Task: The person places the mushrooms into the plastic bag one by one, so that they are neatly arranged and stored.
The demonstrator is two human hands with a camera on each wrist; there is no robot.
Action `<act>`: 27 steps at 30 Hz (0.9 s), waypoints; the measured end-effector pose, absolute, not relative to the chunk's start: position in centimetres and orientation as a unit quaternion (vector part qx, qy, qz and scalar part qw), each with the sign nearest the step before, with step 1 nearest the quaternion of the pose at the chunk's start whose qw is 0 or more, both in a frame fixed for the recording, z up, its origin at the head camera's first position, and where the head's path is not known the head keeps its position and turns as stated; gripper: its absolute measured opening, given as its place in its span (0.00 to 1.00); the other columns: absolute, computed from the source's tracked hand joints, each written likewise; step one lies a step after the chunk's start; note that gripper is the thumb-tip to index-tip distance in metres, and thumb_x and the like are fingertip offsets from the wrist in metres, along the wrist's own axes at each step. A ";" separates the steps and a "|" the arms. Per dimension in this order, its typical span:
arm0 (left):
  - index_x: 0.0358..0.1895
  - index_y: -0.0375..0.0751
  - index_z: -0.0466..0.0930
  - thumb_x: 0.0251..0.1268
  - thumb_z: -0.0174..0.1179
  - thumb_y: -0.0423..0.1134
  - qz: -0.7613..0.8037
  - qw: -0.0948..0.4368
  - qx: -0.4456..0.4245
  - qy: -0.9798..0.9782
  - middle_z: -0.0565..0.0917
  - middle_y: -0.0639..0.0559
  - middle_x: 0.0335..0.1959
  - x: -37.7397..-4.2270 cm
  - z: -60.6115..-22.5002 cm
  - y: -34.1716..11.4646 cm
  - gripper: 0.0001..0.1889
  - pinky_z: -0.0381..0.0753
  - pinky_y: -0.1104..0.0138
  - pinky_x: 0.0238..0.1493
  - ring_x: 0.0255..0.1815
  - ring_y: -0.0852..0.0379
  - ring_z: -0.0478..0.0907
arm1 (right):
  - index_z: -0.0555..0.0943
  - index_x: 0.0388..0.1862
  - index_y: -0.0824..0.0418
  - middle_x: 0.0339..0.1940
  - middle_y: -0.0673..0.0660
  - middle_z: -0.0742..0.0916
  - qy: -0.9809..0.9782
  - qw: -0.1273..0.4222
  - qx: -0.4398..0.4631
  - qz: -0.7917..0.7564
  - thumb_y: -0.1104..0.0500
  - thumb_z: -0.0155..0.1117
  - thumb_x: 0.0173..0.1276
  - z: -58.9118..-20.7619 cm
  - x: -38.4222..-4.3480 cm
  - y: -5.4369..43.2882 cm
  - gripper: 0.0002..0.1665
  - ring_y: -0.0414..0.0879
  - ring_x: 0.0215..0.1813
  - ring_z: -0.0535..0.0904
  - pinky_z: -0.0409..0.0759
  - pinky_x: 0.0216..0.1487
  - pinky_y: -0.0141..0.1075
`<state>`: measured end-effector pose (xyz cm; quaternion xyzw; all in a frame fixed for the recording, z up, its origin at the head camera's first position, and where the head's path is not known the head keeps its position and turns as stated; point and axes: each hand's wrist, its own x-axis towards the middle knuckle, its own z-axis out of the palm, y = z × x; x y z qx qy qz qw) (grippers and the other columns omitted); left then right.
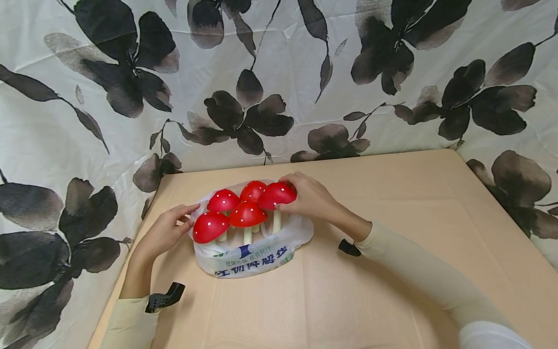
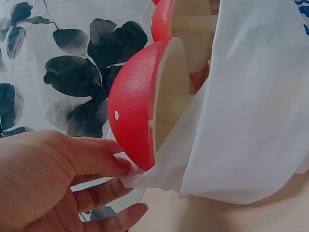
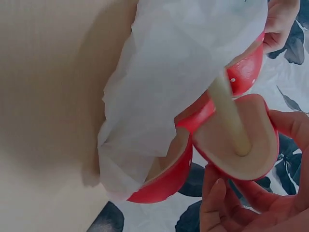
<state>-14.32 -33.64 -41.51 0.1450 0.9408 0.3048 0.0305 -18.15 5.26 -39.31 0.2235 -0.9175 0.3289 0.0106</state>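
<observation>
Several toy mushrooms with red, white-dotted caps and pale stems stand in a white plastic bag (image 1: 261, 264) with blue and green print, its mouth folded down around them. My right hand (image 1: 311, 198) grips the rightmost mushroom (image 1: 277, 194) by its cap rim. The right wrist view shows that cap's hollow underside and its stem (image 3: 229, 116) reaching toward the bag. At the left, my left hand (image 1: 167, 231) pinches the bag's edge between thumb and finger, right beside the leftmost mushroom (image 1: 210, 227). The lower stems are partly hidden by the bag.
The bag rests on a light tan table (image 1: 370, 291), left of its middle and near the back edge. A white cloth (image 1: 287, 58) with dark flowers hangs behind and along the sides. Each wrist carries a small black device, such as the left one (image 1: 165, 297).
</observation>
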 end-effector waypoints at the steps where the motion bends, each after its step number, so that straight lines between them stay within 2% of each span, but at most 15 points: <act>1: 0.70 0.33 0.73 0.68 0.59 0.25 0.304 0.030 0.145 0.941 0.81 0.36 0.56 -14.3 -41.5 -33.7 0.26 0.81 0.72 0.40 0.51 0.40 0.79 | 0.78 0.63 0.59 0.56 0.54 0.84 -0.916 0.004 0.224 0.332 0.49 0.78 0.51 -39.3 -18.0 5.4 0.40 0.49 0.54 0.80 0.86 0.47 0.42; 15: 0.69 0.33 0.74 0.68 0.58 0.25 0.307 0.027 0.145 0.940 0.81 0.36 0.56 -14.6 -41.8 -33.8 0.25 0.81 0.72 0.41 0.51 0.40 0.79 | 0.79 0.62 0.58 0.53 0.54 0.87 -0.918 -0.048 0.223 0.324 0.48 0.79 0.51 -40.2 -17.4 6.2 0.39 0.49 0.51 0.82 0.87 0.46 0.41; 22: 0.69 0.33 0.74 0.68 0.59 0.25 0.307 0.027 0.146 0.940 0.82 0.37 0.54 -14.6 -41.8 -33.8 0.25 0.82 0.71 0.40 0.51 0.40 0.78 | 0.78 0.65 0.59 0.54 0.55 0.86 -0.909 -0.089 0.237 0.331 0.49 0.78 0.55 -40.1 -17.5 6.6 0.39 0.50 0.52 0.83 0.86 0.45 0.39; 27: 0.69 0.33 0.74 0.68 0.59 0.25 0.309 0.028 0.144 0.940 0.81 0.36 0.55 -14.7 -41.8 -33.8 0.26 0.82 0.71 0.40 0.52 0.40 0.78 | 0.78 0.65 0.61 0.50 0.55 0.87 -0.903 -0.102 0.263 0.325 0.49 0.78 0.56 -40.3 -17.7 6.8 0.39 0.52 0.50 0.84 0.86 0.44 0.37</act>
